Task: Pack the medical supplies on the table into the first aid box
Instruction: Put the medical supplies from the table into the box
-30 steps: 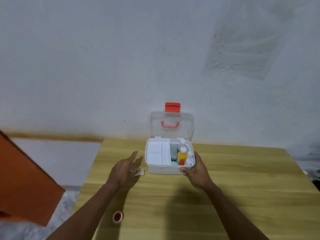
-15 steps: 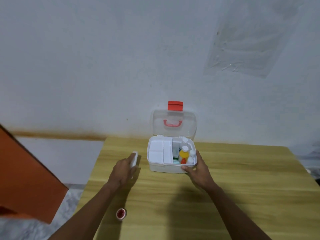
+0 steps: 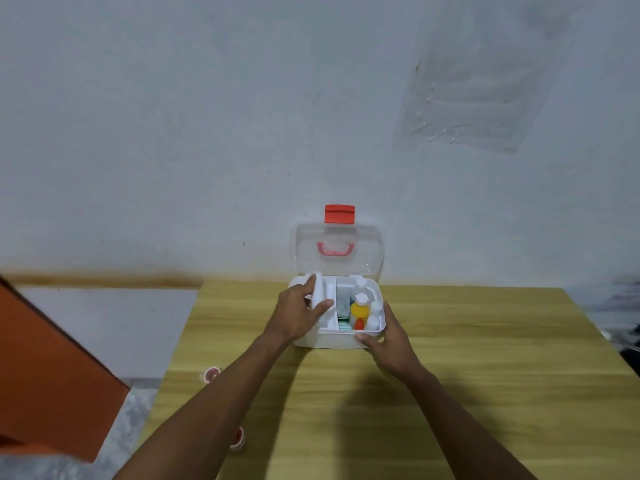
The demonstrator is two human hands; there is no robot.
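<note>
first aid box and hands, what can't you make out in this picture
Head view, the only one:
- The white item in the left hand is blurred and partly wrapped by fingers; what it is cannot be told.
- The left compartments of the first aid box are hidden by that hand.
- Labels on the yellow bottle are too small to read.
- The red roll near the table edge is partly hidden by the left forearm.
- The right hand covers the box's near right corner.

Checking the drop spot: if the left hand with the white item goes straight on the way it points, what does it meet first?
Probably the left tray compartment of the first aid box, just beneath the left hand and its white item; beyond stands the open lid. Depth is unclear.
</note>
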